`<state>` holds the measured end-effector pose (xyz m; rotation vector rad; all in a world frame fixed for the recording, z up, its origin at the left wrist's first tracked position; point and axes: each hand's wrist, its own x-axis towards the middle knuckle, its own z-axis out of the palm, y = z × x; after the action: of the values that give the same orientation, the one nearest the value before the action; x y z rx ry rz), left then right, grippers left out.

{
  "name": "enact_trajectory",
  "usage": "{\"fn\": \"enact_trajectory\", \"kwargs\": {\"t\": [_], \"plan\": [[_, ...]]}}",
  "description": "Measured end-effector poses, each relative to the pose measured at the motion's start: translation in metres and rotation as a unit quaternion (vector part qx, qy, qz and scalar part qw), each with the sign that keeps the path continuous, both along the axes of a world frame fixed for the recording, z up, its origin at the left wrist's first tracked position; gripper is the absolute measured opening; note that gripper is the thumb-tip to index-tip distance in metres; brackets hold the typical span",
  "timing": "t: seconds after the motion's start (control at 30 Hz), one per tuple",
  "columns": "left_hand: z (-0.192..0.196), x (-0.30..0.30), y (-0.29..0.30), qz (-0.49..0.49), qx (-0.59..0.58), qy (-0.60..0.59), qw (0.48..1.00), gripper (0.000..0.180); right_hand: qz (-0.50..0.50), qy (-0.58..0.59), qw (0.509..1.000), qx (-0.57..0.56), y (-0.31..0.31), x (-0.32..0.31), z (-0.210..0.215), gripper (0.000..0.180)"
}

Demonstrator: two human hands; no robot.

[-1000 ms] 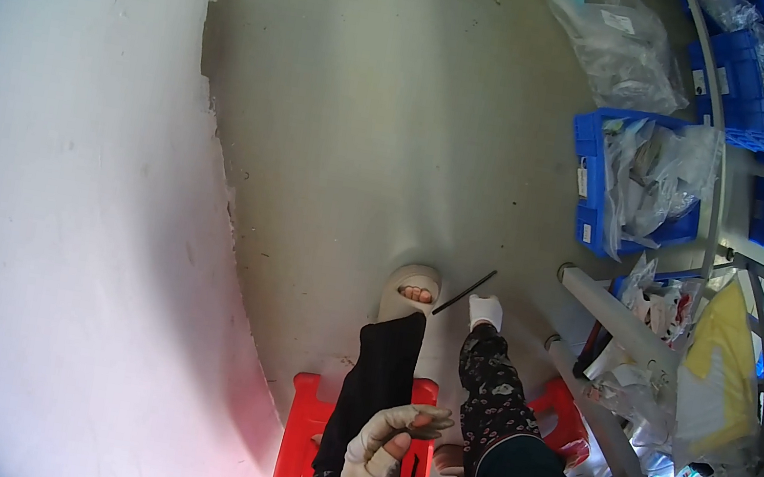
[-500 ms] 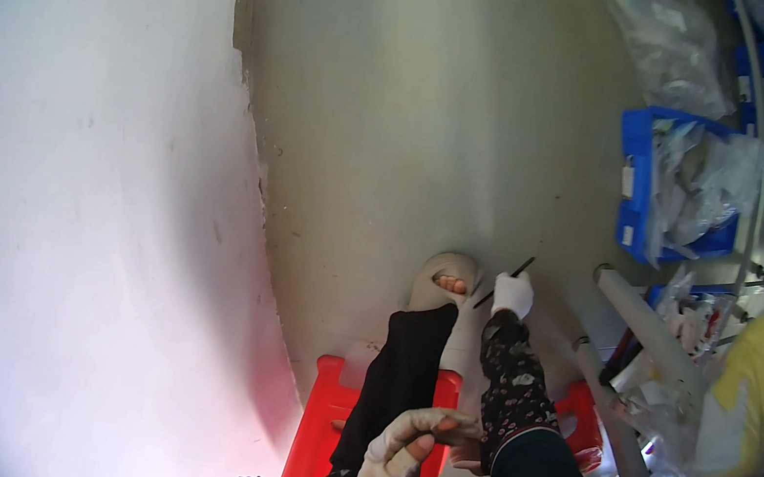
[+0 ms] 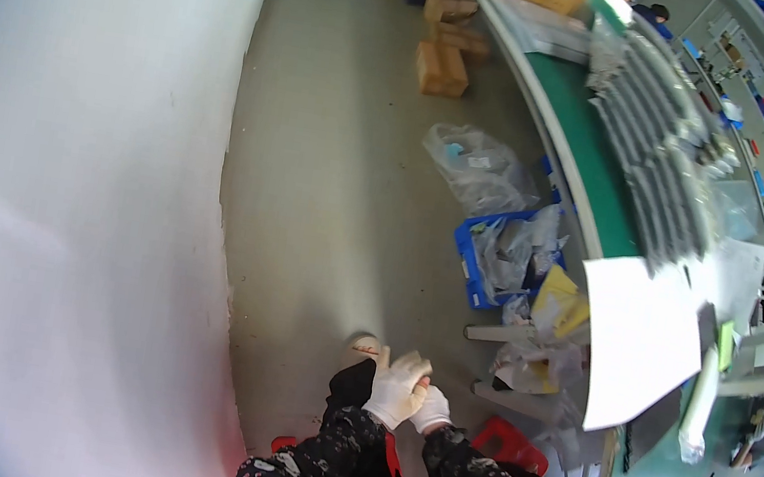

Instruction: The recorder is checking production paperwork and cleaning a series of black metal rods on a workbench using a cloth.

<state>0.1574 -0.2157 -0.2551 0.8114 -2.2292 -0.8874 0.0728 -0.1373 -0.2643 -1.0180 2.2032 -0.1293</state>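
Both my hands are in white gloves and meet low in front of me. My left hand (image 3: 399,391) has its fingers stretched forward and somewhat apart, its edge against the right hand; a bare fingertip shows between the two. My right hand (image 3: 431,411) is curled closed beside it, and its fingers are partly hidden by the left. Whatever it grips cannot be made out. Just beyond the left hand is my foot in a light shoe (image 3: 364,343), with a thin dark line across it.
A white wall (image 3: 92,195) runs along the left. At right stands a green-topped workbench (image 3: 604,138) bearing grey parts (image 3: 650,160) and a white sheet (image 3: 640,341). Beside its legs are a blue crate (image 3: 469,259), a clear plastic bag (image 3: 481,169), cardboard boxes (image 3: 442,70) and a red stool (image 3: 514,446).
My hands, apart before, have come together. The right hand has drawn back from the foot; the thin dark stick it held is no longer plain to see. The view has swung up to the workbench.
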Motion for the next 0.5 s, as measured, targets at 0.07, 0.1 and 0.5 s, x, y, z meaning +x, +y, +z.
{"fn": "enact_trajectory", "kwargs": {"t": [0.07, 0.1, 0.5], "plan": [[0.031, 0.010, 0.011, -0.159, 0.034, -0.066, 0.985, 0.022, -0.006, 0.035, 0.997, 0.066, 0.029, 0.002, 0.058, 0.032], [0.045, 0.021, 0.019, -0.239, 0.051, -0.105, 0.964, 0.023, 0.019, 0.025, 0.998, 0.061, 0.043, 0.013, 0.074, 0.032], [0.210, 0.070, 0.093, -0.513, 0.002, 0.022, 0.858, 0.042, 0.131, 0.180, 0.962, -0.161, 0.181, 0.082, 0.286, 0.019]]}}
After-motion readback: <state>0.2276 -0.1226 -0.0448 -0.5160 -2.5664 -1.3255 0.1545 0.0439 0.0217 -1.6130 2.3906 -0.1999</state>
